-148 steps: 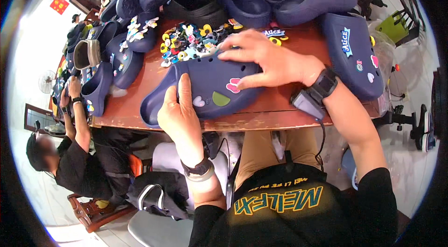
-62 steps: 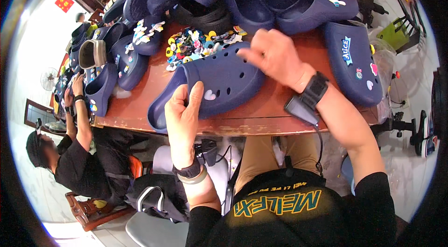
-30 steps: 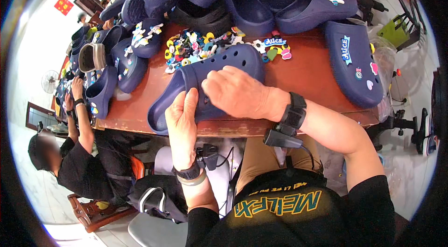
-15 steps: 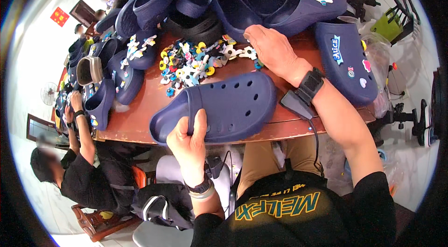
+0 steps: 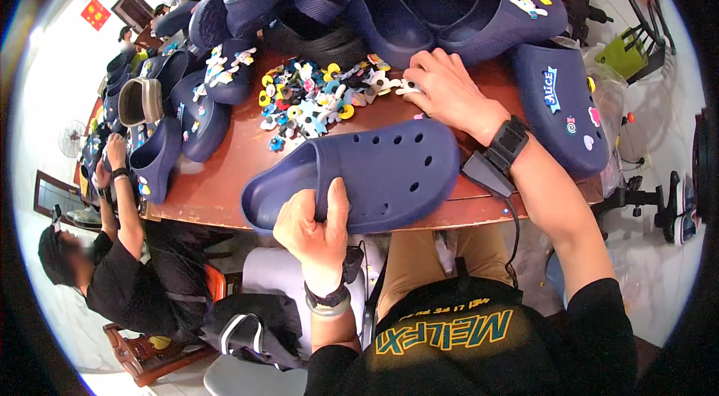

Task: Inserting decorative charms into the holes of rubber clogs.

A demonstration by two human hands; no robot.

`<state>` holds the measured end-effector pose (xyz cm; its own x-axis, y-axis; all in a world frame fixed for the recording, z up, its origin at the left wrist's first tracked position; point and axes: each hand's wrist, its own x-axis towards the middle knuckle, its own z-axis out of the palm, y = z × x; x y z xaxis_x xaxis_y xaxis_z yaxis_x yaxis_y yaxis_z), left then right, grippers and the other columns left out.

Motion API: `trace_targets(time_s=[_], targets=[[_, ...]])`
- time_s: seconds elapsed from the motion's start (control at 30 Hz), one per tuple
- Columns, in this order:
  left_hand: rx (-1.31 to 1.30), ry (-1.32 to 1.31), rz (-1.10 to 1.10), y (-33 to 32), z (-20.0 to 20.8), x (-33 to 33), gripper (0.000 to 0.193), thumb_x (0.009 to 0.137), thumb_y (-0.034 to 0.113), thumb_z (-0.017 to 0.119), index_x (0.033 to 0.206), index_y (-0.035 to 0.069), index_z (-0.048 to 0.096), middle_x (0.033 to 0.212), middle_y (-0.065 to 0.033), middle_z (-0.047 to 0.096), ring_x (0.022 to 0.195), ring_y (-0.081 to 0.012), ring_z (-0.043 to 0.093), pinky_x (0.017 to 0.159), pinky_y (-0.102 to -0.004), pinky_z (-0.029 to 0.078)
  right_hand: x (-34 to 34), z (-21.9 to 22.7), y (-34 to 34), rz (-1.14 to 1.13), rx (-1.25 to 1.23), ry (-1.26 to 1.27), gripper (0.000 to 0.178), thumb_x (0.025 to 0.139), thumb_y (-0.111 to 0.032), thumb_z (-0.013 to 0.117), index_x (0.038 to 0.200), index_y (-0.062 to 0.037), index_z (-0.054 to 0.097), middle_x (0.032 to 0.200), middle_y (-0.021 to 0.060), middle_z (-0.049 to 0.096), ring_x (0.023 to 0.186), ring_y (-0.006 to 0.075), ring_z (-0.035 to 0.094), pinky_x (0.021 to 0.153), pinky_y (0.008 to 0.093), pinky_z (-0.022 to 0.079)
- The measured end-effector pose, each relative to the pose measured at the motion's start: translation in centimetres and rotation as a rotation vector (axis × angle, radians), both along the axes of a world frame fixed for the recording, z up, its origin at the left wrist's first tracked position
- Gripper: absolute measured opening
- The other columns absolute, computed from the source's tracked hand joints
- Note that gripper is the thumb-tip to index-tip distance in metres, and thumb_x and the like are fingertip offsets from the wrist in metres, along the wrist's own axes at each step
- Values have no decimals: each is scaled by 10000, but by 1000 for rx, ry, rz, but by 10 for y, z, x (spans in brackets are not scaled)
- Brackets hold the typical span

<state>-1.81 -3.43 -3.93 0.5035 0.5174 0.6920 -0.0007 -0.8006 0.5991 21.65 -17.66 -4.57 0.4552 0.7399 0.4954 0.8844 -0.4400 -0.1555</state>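
Note:
My left hand (image 5: pixel 314 227) grips a navy clog (image 5: pixel 389 164) by the side of its opening, thumb on top. The clog lies tilted over the table's near edge, its toe pointing right, with bare round holes in its upper. Beyond it, my right hand (image 5: pixel 457 93) has thumb and fingertips closed around a small white shoe charm (image 5: pixel 408 87) at the right end of the charm pile. That loose pile of colourful shoe charms (image 5: pixel 311 100) spreads over the table. To the right of my right hand stands a navy clog with charms (image 5: pixel 558 111) fitted in it.
Stacked navy clogs (image 5: pixel 393 14) line the far side of the red-brown table (image 5: pixel 202 190). More decorated clogs (image 5: pixel 202 119) stand at the left, where a co-worker (image 5: pixel 112 261) sits. A black device with a cable (image 5: pixel 488 174) hangs by my right wrist. A green chair (image 5: pixel 629 55) is at the right.
My right hand has come down from beside the stacked clogs, and its fingertips have closed on a charm. The held clog has shifted slightly right in view with my left hand.

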Motion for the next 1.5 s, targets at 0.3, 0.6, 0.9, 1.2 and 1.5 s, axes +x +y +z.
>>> trace_targets(time_s=[0.3,0.6,0.9,1.2,1.5], targets=[[95,18,30,1,0,-4,401,788,99,739,590,51,393,528,-105,388,459,-282,369,471,-380,274,0,2,1,-20,-100,-133,177,827,-168,642,965,-58,654,964,67,581,948,252,504,850,373,365],[157,-101,47,0,-11,-10,389,767,90,741,606,54,389,540,-103,357,477,-283,347,483,-376,248,-7,18,14,81,473,-106,133,899,-113,564,990,-38,626,888,58,649,824,203,577,789,350,433],[78,12,68,-3,0,2,402,775,109,765,593,50,411,538,-113,403,468,-285,366,478,-376,280,-47,35,17,413,261,821,217,939,-219,604,952,-6,642,826,59,642,759,128,589,689,295,482],[89,14,74,-1,-1,2,403,773,119,770,584,60,418,532,-103,411,459,-274,376,478,-370,290,-41,44,8,498,206,752,150,903,-153,654,948,-10,656,880,36,623,827,122,577,742,267,465],[107,-4,71,-2,1,2,407,797,111,749,599,38,402,526,-92,387,485,-208,339,471,-340,278,-29,50,-1,642,69,737,244,838,-107,699,1077,-60,710,1025,96,660,976,207,604,884,329,461]])
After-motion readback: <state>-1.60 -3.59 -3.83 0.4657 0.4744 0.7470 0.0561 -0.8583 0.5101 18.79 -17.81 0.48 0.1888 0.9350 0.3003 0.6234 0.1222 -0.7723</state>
